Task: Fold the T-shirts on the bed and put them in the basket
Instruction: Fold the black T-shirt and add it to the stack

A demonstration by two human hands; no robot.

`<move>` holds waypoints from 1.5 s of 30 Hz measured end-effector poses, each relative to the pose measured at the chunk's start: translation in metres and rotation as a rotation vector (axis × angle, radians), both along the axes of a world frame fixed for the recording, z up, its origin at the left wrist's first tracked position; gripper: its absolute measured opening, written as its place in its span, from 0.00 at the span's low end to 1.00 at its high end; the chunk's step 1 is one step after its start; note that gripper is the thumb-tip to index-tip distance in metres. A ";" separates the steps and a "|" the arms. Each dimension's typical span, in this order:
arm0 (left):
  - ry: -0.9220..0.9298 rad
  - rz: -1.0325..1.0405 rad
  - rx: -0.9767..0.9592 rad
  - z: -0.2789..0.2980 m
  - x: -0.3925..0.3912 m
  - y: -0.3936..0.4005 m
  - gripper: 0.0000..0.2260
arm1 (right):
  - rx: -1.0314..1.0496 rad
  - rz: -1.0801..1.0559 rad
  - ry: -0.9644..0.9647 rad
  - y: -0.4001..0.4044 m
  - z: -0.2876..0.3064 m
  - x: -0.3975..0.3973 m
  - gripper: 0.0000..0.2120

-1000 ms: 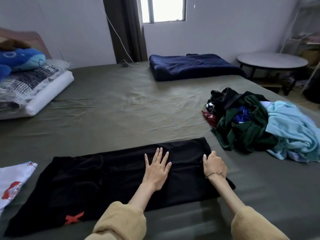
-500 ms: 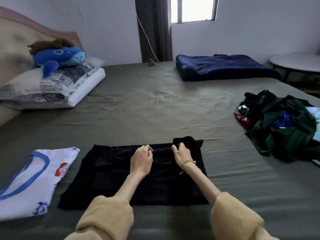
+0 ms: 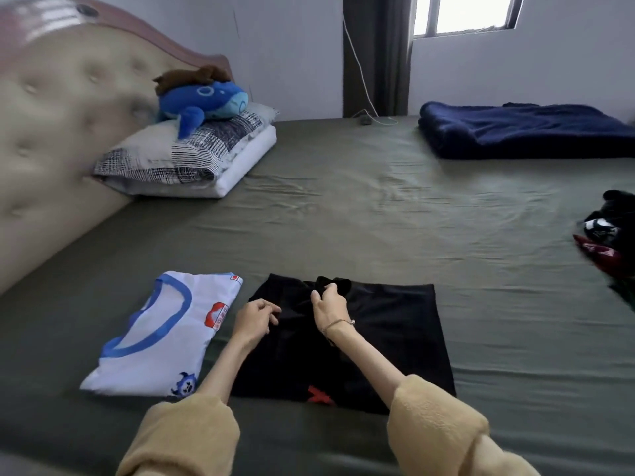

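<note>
1. black t-shirt [image 3: 385,334] lies flat on the bed [image 3: 343,228] right under both my hands, folded to a rough rectangle w/ a red x mark at the edge nearest me.
2. right hand [image 3: 330,305] pinches a bunched bit of black fabric at the far edge, fingers curled round it. i'd judge that's a loose sleeve or collar corner needing a tuck.
3. left hand [image 3: 254,319] sits just beside the right, over the shirt's left part, fingers loosely curled. can't tell if it's got cloth or nothing, prob nothing.
4. to do this well imo: lay the left palm flat on the shirt near the bunch to pin the layers, then draw the pinched bit inward w/ the right so the far edge ends straight.
5. smooth outward from between the hands after, since dark cloth hides wrinkles from this cam.
6. white t-shirt [image 3: 161,338] w/ blue trim is already folded, just left of my left hand and barely apart from the black one, so keep that elbow from dragging it.
7. clothes pile [image 3: 611,242] is well off to the right of my right hand, more to fold.
8. basket isn't in view, so i'd find it before lifting.
</note>
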State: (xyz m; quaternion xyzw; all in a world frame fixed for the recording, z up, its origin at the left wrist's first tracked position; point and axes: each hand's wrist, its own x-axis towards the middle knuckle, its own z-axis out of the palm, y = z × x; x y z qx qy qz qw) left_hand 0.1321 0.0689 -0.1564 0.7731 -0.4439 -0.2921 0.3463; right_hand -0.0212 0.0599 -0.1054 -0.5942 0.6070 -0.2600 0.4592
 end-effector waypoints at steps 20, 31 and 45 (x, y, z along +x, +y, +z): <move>0.421 0.009 0.115 0.003 0.036 0.000 0.10 | 0.056 0.252 0.079 0.006 -0.030 0.091 0.19; -0.782 0.056 0.051 0.012 0.001 0.005 0.15 | -0.262 -0.102 0.430 -0.015 -0.038 0.002 0.12; -0.722 -0.530 0.136 -0.021 -0.076 0.022 0.24 | -0.031 -0.367 0.612 -0.002 -0.050 -0.089 0.20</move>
